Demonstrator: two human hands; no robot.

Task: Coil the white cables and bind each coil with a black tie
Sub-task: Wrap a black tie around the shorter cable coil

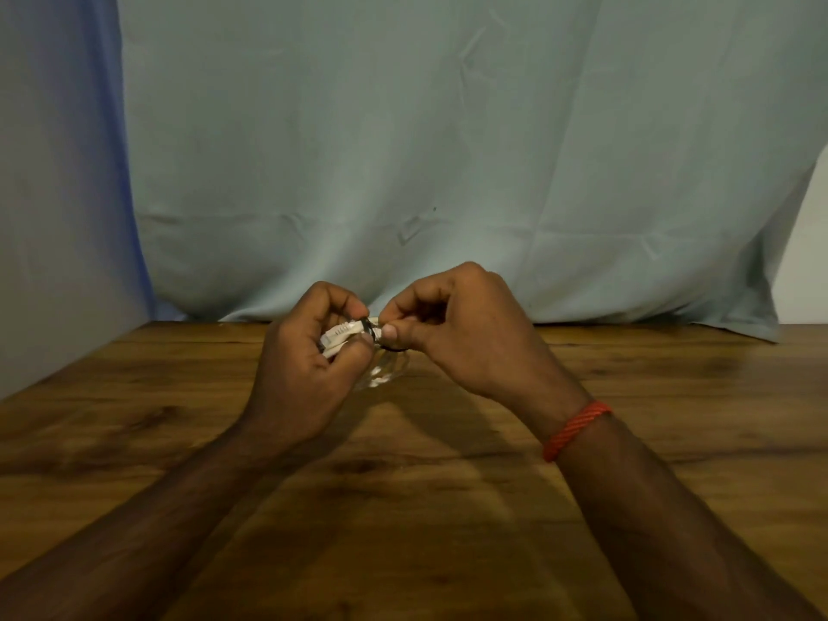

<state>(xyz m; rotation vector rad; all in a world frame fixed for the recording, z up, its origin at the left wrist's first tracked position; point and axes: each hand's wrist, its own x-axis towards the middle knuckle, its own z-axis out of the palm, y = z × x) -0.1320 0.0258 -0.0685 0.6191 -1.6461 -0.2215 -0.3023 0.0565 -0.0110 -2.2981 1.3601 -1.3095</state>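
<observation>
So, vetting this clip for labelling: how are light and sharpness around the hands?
Head view: dim, warm light; the left hand and right hand cast soft shadows toward the camera on the wooden table. Same view: the white cable is legible at its plug, blurred where it hangs below; the black tie is thin, hard to trace.

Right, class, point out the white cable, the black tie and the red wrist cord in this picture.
white cable (344, 337): head view, middle of the bundled strands.
black tie (394, 349): head view, its loop below the cable end.
red wrist cord (575, 430): head view, middle of the band.
</observation>
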